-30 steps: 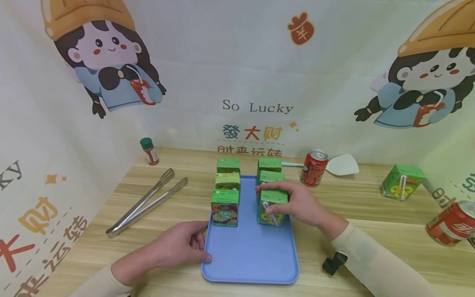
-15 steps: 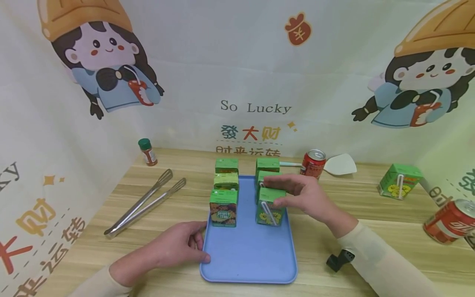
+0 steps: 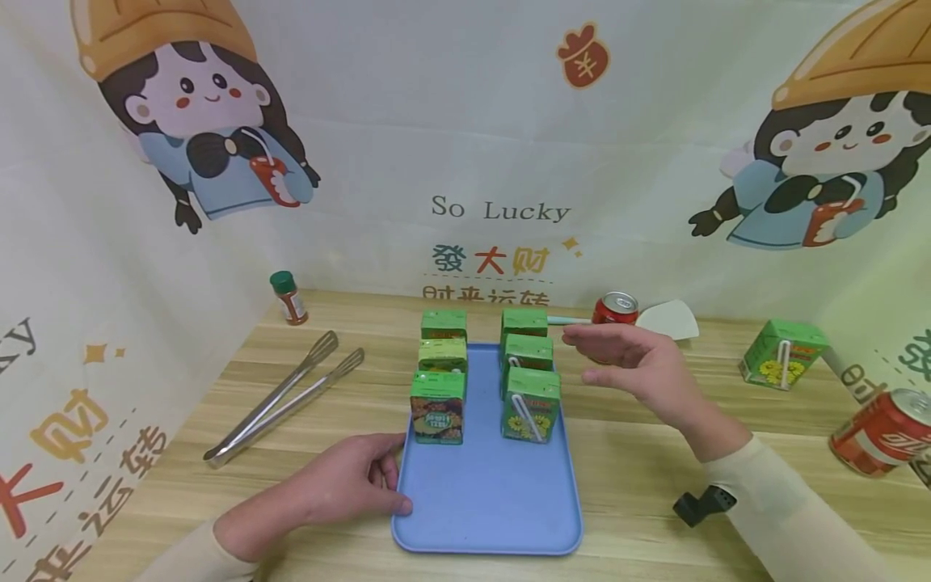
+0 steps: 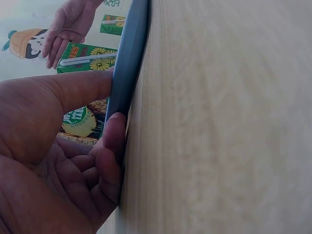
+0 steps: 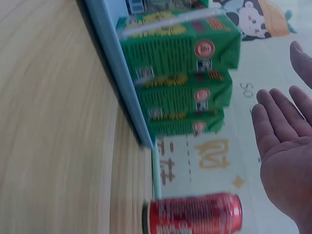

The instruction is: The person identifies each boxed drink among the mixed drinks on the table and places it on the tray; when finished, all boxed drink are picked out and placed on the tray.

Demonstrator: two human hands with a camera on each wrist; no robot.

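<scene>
A blue tray (image 3: 486, 501) lies on the wooden table, bearing green drink cartons in two upright rows. The left row's front carton (image 3: 438, 408) has a brown picture; the right row's front carton (image 3: 531, 406) shows yellow flowers and a white straw. My left hand (image 3: 342, 481) pinches the tray's left rim, thumb on top and fingers curled at its outer side, as the left wrist view shows. My right hand (image 3: 647, 373) hovers to the right of the right row, fingers extended and apart from the cartons. It partly hides a red soda can (image 3: 617, 307).
Metal tongs (image 3: 287, 404) and a green-capped spice jar (image 3: 289, 297) lie and stand at left. Behind the can is a white spatula (image 3: 669, 319). Another green carton (image 3: 784, 356) and a second red can (image 3: 883, 432) stand at right. A printed cloth (image 3: 378, 162) encloses the table's back.
My right hand has let go of the right row's front carton and moved away to the right. My left hand stays on the tray's rim.
</scene>
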